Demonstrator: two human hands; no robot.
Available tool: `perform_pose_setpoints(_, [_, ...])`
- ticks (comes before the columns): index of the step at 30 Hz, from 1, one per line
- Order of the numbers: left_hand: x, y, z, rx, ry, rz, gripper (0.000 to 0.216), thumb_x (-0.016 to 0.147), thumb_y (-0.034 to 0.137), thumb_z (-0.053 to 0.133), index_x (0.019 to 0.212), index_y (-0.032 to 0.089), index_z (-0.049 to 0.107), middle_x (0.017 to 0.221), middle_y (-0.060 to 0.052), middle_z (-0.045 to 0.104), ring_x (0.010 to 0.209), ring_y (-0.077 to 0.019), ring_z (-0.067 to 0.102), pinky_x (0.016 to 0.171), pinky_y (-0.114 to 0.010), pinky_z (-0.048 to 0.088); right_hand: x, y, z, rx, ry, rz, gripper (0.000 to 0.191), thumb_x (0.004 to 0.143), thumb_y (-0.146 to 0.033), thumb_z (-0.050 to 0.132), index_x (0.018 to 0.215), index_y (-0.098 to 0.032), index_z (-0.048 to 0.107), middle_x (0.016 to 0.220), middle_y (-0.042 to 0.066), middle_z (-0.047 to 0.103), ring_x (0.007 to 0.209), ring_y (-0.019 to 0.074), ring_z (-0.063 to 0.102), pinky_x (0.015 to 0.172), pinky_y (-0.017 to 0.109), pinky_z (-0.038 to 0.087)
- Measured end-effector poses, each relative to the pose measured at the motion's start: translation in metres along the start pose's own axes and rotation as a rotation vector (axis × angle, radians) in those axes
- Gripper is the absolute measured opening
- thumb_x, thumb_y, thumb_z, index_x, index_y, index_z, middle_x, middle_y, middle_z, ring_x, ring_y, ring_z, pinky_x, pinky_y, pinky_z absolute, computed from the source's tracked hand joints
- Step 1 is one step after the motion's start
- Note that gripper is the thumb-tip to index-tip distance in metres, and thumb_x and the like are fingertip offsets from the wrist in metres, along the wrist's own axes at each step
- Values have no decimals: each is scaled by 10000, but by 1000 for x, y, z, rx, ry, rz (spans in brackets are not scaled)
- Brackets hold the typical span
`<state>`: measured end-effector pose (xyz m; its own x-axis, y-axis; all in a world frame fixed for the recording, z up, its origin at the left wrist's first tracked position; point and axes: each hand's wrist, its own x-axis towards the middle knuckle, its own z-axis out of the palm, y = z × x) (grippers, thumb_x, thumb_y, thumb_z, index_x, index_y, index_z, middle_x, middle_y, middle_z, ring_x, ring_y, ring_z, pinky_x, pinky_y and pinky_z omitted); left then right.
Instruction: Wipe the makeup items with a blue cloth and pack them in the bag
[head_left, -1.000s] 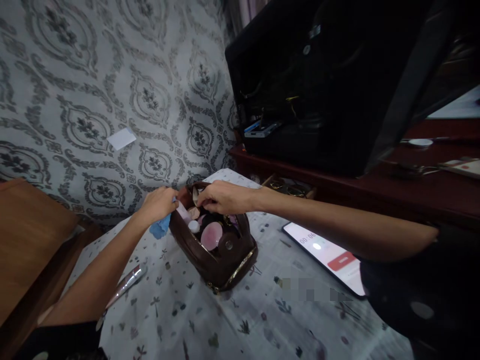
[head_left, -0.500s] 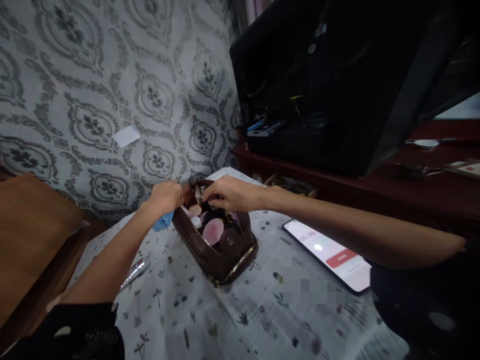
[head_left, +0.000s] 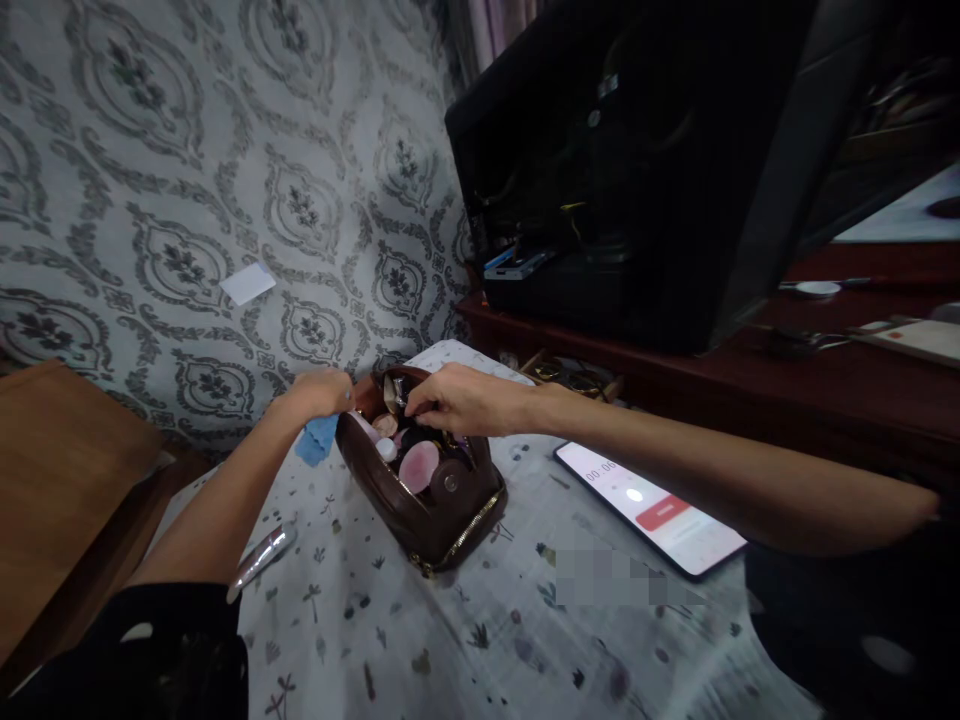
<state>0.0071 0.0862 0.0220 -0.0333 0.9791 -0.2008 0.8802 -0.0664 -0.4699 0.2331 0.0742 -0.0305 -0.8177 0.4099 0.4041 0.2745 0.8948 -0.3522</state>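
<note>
on printed cloth (head_left: 420,655), the open bag (head_left: 442,525) lies beneath the right hand (head_left: 469,400).

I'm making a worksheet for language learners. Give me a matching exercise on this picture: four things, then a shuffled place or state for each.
1. Phone
2. Pink disc
3. Blue fabric
4. White rectangle

A. Inside the brown bag
B. Against the patterned wall
C. Screen lit
D. Just below the left hand, outside the bag

Pairs: 1-C, 2-A, 3-D, 4-B
</note>
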Motion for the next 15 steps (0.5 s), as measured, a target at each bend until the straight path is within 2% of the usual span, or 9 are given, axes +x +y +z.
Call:
perform_pose_setpoints(4, [7, -1, 0, 15, -36, 10, 339, 823, 347, 586, 1093, 242, 763, 1102, -91, 761, 1045, -290, 692, 848, -330, 522, -6, -3, -2, 24, -28, 36, 235, 858, -55, 583, 941, -145, 783, 690, 3, 708, 587, 91, 579, 602, 214, 355])
perform_pose_setpoints(8, [7, -2, 3, 25, -21, 7, 419, 870, 392, 547, 1245, 277, 695, 1241, -92, 714, 1160, -298, 648, 907, -349, 501, -9, -8, -6, 69, -34, 31, 247, 869, -47, 577, 951, -155, 784, 640, -10, 690, 572, 94, 583, 601, 214, 358])
perform_pose_setpoints(15, [1, -4, 1, 26, -19, 13, 408, 943, 428, 442, 1241, 293, 685, 1290, -63, 694, 1201, -261, 629, 946, -318, 488, -9, -13, -9, 81, -55, 83, 226, 873, -68, 605, 996, -130, 784, 682, 17, 719, 599, 107, 616, 627, 221, 383])
